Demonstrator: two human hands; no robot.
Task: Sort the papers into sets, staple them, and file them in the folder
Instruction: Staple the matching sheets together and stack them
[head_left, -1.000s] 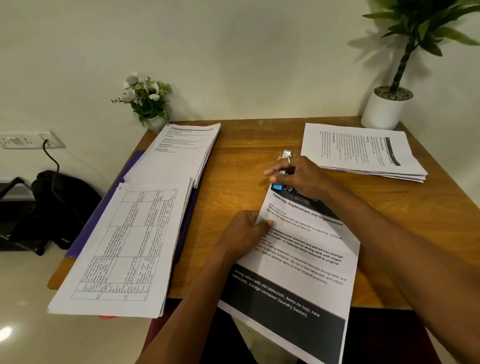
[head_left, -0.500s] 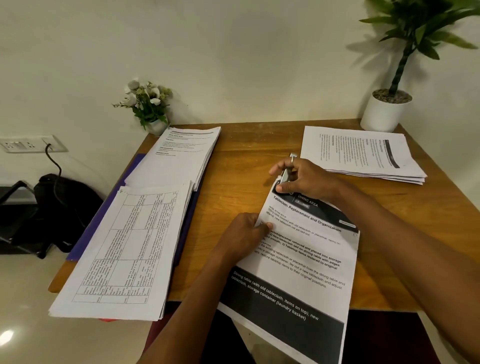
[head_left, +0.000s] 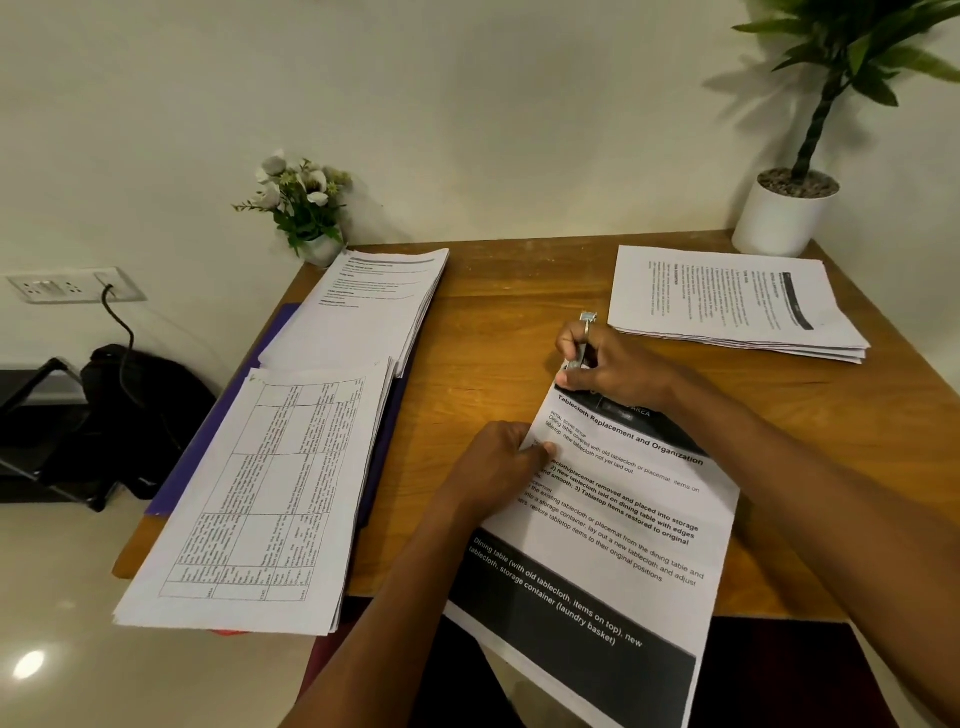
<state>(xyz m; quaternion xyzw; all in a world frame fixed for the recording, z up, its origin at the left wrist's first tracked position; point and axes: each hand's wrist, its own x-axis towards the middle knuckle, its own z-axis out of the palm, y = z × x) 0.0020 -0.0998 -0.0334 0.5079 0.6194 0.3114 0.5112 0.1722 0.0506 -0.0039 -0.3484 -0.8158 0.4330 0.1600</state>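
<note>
At the near edge of the brown wooden surface (head_left: 509, 322), the white printed paper set (head_left: 618, 535) lies overhanging. The left hand (head_left: 496, 462) pinches its left margin; the right hand (head_left: 618, 366) grips what appears to be a small silver stapler (head_left: 585, 338) at its top corner.

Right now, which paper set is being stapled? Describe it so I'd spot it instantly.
On the wooden table, look to the near edge, where one paper set overhangs toward the person. The left hand pinches its left edge; the right hand holds a stapler at its top corner. Unlike the grid-printed stack to its left, it bears a wide black band at the bottom.
</note>
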